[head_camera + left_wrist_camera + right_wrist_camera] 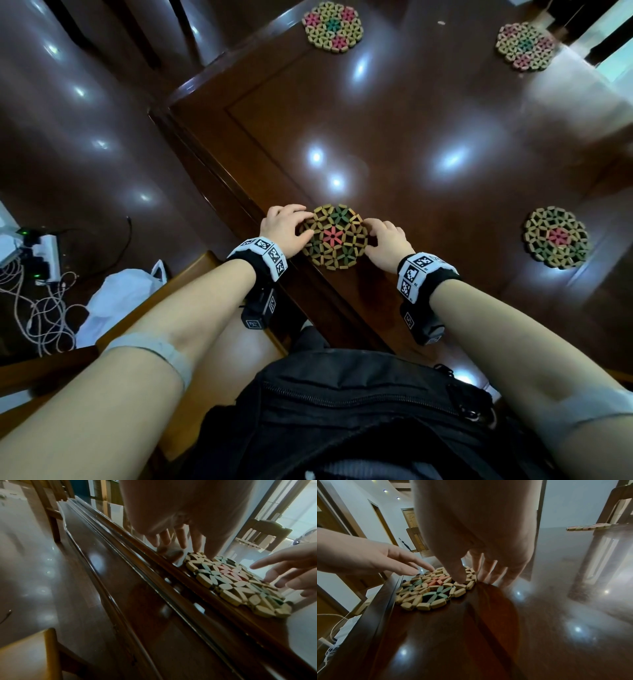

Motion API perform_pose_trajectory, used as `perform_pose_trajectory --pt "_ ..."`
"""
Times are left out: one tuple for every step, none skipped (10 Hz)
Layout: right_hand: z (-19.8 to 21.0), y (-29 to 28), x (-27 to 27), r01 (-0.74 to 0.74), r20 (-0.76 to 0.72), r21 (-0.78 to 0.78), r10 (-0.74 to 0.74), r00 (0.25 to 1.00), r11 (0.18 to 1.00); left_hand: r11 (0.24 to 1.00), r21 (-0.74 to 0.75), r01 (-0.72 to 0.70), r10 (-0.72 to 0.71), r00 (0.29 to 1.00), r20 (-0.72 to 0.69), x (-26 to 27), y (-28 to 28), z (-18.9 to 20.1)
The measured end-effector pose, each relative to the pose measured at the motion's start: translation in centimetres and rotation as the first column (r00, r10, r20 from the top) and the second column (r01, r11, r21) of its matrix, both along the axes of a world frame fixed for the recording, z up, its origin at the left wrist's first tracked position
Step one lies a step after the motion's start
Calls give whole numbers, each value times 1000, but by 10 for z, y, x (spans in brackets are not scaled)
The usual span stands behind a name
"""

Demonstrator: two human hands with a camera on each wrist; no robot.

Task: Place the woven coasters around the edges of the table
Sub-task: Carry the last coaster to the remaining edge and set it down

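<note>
A round woven coaster [332,236] of tan, green and pink beads lies flat at the near-left edge of the dark glossy table [411,130]. My left hand [291,224] touches its left rim with straight fingertips [195,543]. My right hand [380,233] is at its right rim, with the thumb [458,574] pressing on the coaster [426,592] and the fingers on the tabletop beside it. Neither hand grips it. Three more coasters lie flat near other edges: far left [332,25], far right [525,46] and near right [556,238].
A wooden chair [178,284] stands against the table's edge under my left arm. On the floor to the left lie a white plastic bag [116,298] and a power strip with tangled cables [44,253]. A black bag [342,411] hangs at my front.
</note>
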State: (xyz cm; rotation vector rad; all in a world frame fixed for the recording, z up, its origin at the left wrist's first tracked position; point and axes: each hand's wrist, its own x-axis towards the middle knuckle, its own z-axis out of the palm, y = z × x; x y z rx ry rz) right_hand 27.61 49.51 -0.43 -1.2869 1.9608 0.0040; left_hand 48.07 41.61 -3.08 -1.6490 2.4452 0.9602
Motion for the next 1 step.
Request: perform_pose_trajectory --pt "-1 0 -8 45 24 -18 -45 999 999 996 1 -85 85 995 -46 0 -1 0"
